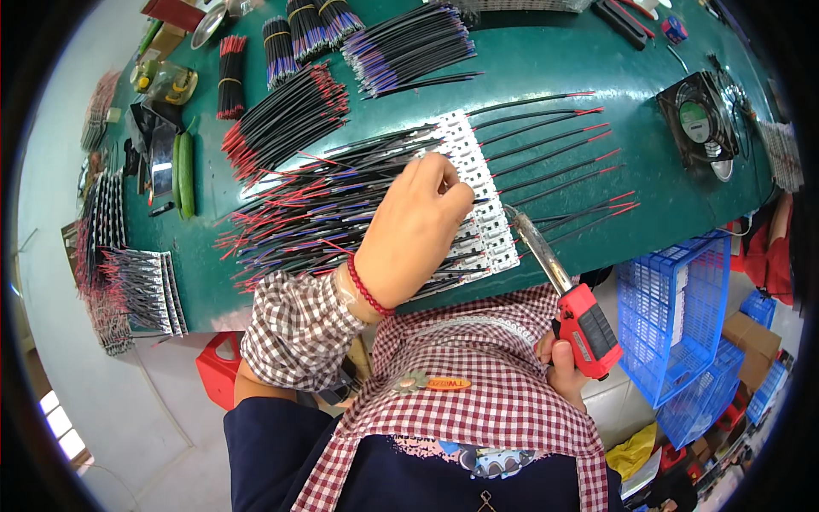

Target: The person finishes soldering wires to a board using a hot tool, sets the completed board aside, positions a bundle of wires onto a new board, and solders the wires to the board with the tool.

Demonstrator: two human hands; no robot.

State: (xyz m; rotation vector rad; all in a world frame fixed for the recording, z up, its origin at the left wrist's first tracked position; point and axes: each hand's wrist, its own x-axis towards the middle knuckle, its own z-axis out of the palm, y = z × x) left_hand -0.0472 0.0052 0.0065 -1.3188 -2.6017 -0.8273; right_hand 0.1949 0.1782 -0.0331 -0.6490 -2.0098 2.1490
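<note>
My left hand (415, 230), with a red bead bracelet at the wrist, reaches over a white strip of small circuit boards (478, 183) on the green table (546, 60). Its fingertips pinch a thin black wire at the strip. Black wires with red tips (554, 154) stick out to the right of the strip, and more wires lie fanned out to its left. My right hand (559, 363) grips the red handle of a soldering iron (573, 303), whose metal tip points up toward the lower end of the strip.
Bundles of black, red and purple wires (401, 47) lie at the back of the table. A small black fan (699, 119) stands at right, blue plastic crates (682, 299) below it. Finished wired strips (141, 290) are stacked at left beside a red stool (217, 367).
</note>
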